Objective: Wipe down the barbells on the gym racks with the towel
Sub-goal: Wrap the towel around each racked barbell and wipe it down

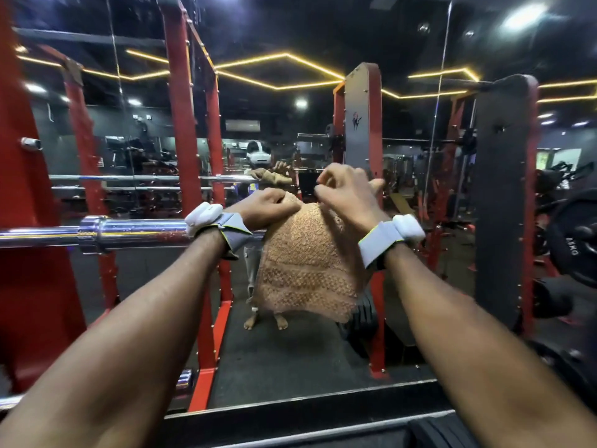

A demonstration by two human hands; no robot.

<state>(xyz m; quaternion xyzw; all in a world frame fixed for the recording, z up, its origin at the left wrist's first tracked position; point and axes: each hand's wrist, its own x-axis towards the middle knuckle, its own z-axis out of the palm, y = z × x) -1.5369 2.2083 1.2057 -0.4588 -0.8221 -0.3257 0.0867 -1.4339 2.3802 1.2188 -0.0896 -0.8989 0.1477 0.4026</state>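
Orange-tan and loosely knitted, one towel hangs over one chrome barbell at the middle of the view. Two hands hold its top edge. The left hand, at 11 o'clock from the towel, curls its fingers over the cloth onto the bar. The right hand, at 1 o'clock, pinches the bunched edge with bent fingers. Each wrist wears one of two grey wrist bands carrying a white pod.

The towel's lower edge hangs free toward 6 o'clock, above open dark floor. The bar's bare sleeve runs to the frame edge at 9 o'clock. One black weight plate sits at 3 o'clock. Red rack uprights stand on both sides, and a mirror lies ahead.
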